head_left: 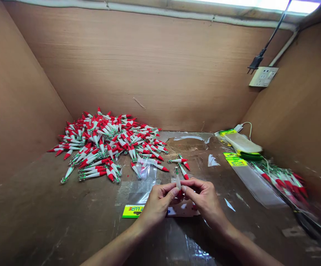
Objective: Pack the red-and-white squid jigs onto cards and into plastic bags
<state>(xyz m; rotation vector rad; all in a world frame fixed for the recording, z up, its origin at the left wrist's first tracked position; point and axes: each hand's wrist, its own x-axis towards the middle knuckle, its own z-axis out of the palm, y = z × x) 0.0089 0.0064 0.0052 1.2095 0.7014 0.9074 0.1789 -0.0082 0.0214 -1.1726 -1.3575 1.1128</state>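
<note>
My left hand [157, 203] and my right hand [203, 197] meet at the middle of the bench, fingers pinched together on one red-and-white fishing lure [178, 181] that stands nearly upright between them. Under the hands lies a clear plastic bag with a yellow-green label [133, 211]. Three loose lures [180, 164] lie just beyond the hands. A large pile of the same red-and-white lures [107, 142] covers the bench at the back left.
Bagged lures [282, 181] and a stack of labelled bags [239, 145] lie along the right wall. Another clear bag [146, 168] rests by the pile. A wall socket [263, 76] with a black plug sits high on the right. Wooden walls enclose the bench.
</note>
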